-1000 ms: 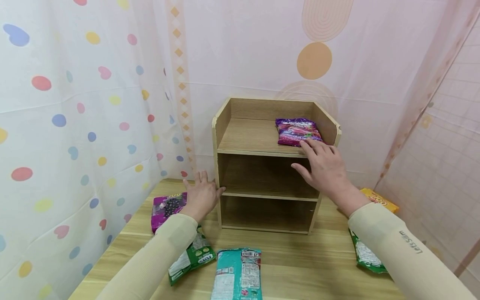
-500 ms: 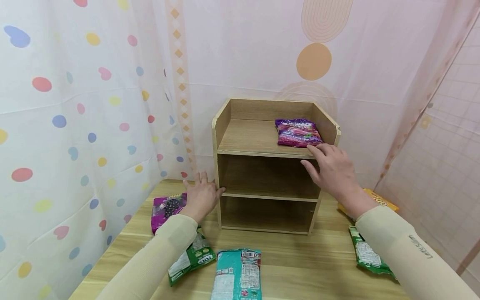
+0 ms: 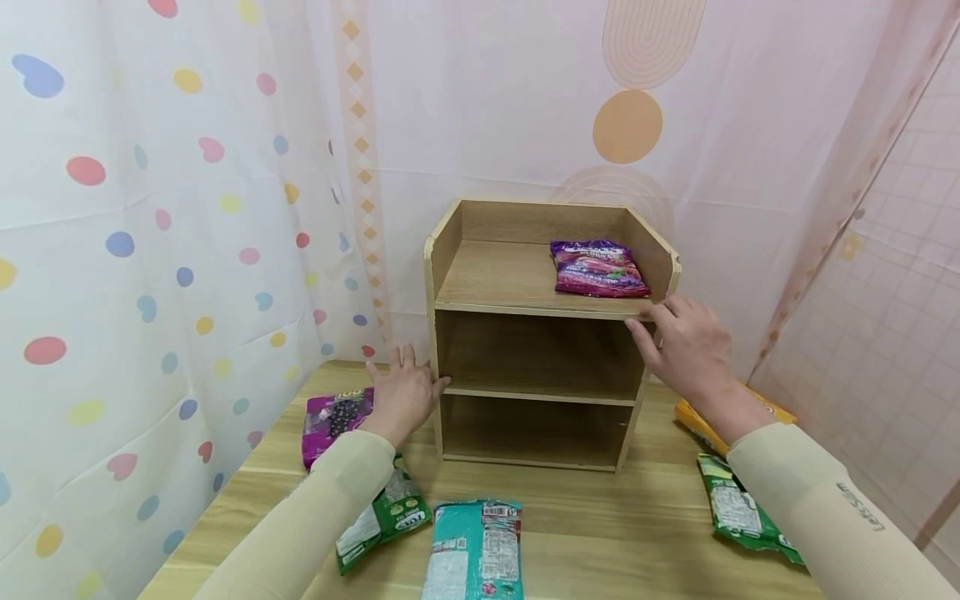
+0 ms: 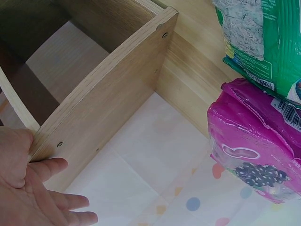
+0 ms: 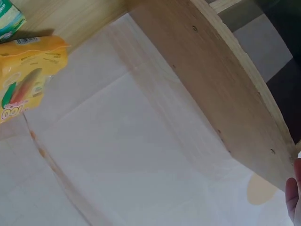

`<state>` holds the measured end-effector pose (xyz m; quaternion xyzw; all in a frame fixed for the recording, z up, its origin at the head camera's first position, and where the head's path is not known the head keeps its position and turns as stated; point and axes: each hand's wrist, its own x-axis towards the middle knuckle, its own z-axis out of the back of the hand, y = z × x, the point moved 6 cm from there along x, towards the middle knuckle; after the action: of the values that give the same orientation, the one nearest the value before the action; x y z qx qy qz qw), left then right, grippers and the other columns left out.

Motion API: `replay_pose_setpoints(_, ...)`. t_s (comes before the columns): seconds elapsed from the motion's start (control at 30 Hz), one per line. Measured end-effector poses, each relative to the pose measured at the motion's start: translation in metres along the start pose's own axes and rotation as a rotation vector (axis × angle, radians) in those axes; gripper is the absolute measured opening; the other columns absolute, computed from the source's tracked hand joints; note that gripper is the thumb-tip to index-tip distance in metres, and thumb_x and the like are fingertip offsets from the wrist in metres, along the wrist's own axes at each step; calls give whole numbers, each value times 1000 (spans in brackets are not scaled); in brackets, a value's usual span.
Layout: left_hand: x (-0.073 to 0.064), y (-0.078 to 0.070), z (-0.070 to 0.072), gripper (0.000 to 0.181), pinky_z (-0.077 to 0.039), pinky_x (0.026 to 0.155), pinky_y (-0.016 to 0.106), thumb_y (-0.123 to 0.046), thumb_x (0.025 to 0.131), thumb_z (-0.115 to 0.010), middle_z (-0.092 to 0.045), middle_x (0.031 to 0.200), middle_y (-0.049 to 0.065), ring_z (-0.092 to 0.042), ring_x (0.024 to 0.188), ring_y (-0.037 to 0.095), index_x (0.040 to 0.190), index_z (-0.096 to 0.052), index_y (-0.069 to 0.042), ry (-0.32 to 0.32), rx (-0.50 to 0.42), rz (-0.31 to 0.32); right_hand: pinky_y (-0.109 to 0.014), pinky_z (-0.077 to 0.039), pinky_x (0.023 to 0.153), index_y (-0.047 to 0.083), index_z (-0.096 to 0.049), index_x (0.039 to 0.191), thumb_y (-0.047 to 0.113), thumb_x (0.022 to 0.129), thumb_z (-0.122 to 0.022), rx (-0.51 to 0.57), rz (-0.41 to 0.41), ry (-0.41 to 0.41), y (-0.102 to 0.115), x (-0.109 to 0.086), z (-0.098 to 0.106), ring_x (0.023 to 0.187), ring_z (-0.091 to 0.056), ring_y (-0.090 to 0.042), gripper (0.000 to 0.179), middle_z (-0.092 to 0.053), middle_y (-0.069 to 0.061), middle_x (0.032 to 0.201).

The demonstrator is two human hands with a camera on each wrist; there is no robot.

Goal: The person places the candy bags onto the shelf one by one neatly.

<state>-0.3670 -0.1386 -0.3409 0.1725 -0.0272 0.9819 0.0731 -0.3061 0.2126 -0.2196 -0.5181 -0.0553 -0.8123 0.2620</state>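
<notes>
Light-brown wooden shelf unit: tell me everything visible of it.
The light-brown, wood-look shelf unit stands upright on the wood-grain table, front open. Its top level is walled at the back and sides; two shaded compartments lie below. Small holes or screws dot the side panels. A glossy purple printed bag lies at the top level's right. The left hand touches the left front edge; the right hand is at the right front edge, contact unclear.

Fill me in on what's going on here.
A person's left hand touches the left side of a wooden shelf. The right hand is at its right front edge; whether it touches is unclear. A purple packet lies on the top level. On the table lie a teal packet, two green packets, a yellow packet and a magenta packet.
</notes>
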Motion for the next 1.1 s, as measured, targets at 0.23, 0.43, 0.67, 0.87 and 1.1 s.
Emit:
replay_pose_setpoints(0.23, -1, 0, 1, 50, -18, 100, 80, -47, 103, -48, -40, 146, 31, -23, 142, 50, 124, -70, -7, 3, 8, 1, -44, -45, 53, 1, -69, 76, 28, 88, -71, -22, -21, -11, -7, -8, 0, 61, -54, -33, 30, -59, -11, 69)
replay_pose_setpoints(0.43, 0, 1, 2, 50, -20, 100, 80, -47, 103, -48, -40, 145, 30, -25, 141, 50, 126, -69, -8, -2, 16, -1, -43, -43, 47, 1, -70, 73, 32, 90, -66, -42, -85, -3, -20, -19, -1, 56, -56, -32, 35, -63, -12, 68)
replay_pose_setpoints(0.67, -1, 2, 2, 51, -19, 100, 79, -47, 103, -47, -40, 145, 31, -25, 140, 50, 127, -68, -7, -1, 23, -7, -42, -43, 45, 0, -72, 78, 34, 87, -73, -85, -225, 87, -36, -35, -6, 57, -58, -32, 35, -66, -15, 71)
replay_pose_setpoints(0.87, 0, 3, 0, 51, -17, 101, 79, -47, 103, -48, -40, 146, 30, -24, 141, 50, 126, -69, -7, 5, 21, 1, -36, -40, 40, 1, -75, 92, 44, 88, -71, -122, -288, 216, -39, -44, -16, 58, -60, -33, 43, -69, -18, 83)
replay_pose_setpoints(1.1, 1, 3, -1, 48, -18, 101, 79, -47, 102, -49, -44, 141, 30, -25, 139, 49, 120, -72, -8, -21, 18, -6, -40, -45, 44, 1, -74, 104, 49, 90, -67, -136, -298, 329, -35, -56, -33, 72, -67, -39, 51, -69, -22, 107)
